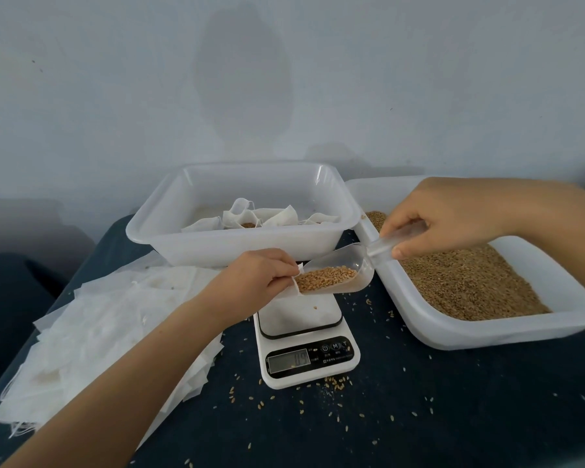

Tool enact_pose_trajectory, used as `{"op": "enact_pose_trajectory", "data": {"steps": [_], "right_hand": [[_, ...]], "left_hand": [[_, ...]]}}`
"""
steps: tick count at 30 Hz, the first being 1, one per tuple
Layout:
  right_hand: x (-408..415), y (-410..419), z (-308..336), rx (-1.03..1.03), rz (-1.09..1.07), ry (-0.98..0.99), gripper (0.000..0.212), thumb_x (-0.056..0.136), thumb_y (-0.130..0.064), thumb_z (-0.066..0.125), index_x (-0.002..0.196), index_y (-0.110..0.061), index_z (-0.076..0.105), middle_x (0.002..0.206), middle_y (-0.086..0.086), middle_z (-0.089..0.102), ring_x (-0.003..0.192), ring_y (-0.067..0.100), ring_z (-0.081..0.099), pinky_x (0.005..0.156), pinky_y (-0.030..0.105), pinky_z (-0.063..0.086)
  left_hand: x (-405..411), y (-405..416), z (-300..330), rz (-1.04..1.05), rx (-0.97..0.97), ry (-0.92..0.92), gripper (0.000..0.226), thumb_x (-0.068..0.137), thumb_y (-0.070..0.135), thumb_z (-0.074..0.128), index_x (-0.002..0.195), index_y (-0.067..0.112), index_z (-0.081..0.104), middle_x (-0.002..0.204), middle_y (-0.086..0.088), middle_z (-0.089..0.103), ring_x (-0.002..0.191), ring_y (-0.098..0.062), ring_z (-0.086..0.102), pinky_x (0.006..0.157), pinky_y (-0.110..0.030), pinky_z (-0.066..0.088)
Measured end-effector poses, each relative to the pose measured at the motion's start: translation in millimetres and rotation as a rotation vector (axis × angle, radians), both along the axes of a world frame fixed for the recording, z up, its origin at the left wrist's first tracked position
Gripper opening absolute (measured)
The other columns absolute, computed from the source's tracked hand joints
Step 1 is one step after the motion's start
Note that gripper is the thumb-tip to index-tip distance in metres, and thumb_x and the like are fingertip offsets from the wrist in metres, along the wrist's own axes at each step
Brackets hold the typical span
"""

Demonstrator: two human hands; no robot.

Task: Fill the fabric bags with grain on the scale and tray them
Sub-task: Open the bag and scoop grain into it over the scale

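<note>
While the fabric bag (301, 307) lies on the platform of the white kitchen scale (306, 346), its mouth is held open by the left hand (257, 276), whose fingers pinch the bag's upper edge. At that mouth sits the clear plastic scoop (335, 275), loaded with grain (325, 278) and tilted down toward the bag; the right hand (450, 219) grips its handle between thumb and curled fingers. Right of the scale, a white tray of grain (466, 329) lies just beside it. Behind the scale stands a second white tray (237, 246) holding several filled bags (247, 218). A stack of empty bags (98, 336) spreads at the left on the dark tabletop (453, 417), where loose kernels (335, 381) lie scattered.
</note>
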State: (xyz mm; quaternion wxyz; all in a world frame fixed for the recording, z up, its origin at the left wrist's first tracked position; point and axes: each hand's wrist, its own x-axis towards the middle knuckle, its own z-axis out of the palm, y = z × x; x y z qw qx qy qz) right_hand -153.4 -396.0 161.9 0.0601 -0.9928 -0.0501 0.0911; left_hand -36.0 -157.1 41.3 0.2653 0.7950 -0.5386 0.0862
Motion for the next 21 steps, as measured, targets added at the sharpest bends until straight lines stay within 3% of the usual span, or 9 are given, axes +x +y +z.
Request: {"op": "enact_pose_trajectory", "data": {"steps": [4,15,21], "right_hand": [[2,5,0,-0.015,0.002,0.005,0.017,0.086,-0.04,0.062,0.1,-0.034,0.07,0.072,-0.011,0.065,0.06,-0.012,0.051,0.058,0.006,0.037],[6,12,5,-0.068,0.0,-0.004,0.015,0.086,-0.038,0.065,0.099,-0.031,0.07,0.064,-0.018,0.055,0.06,-0.017,0.049,0.058,0.005,0.036],[7,16,13,-0.121,-0.008,-0.005,0.019,0.084,-0.044,0.065,0.1,-0.035,0.069,0.075,-0.017,0.061,0.064,-0.011,0.051,0.055,0.01,0.036]], "left_hand": [[2,2,1,0.001,0.008,-0.002,0.018,0.085,0.005,0.064,0.101,0.005,0.072,0.102,-0.004,0.069,0.091,-0.015,0.063,0.084,-0.017,0.043],[4,4,-3,0.05,-0.001,0.01,0.016,0.086,0.005,0.063,0.099,0.004,0.072,0.102,-0.004,0.069,0.093,-0.014,0.063,0.086,-0.017,0.042],[3,2,0,0.041,-0.006,0.013,0.015,0.085,0.004,0.064,0.097,0.004,0.073,0.1,-0.004,0.069,0.091,-0.013,0.062,0.086,-0.016,0.042]]}}
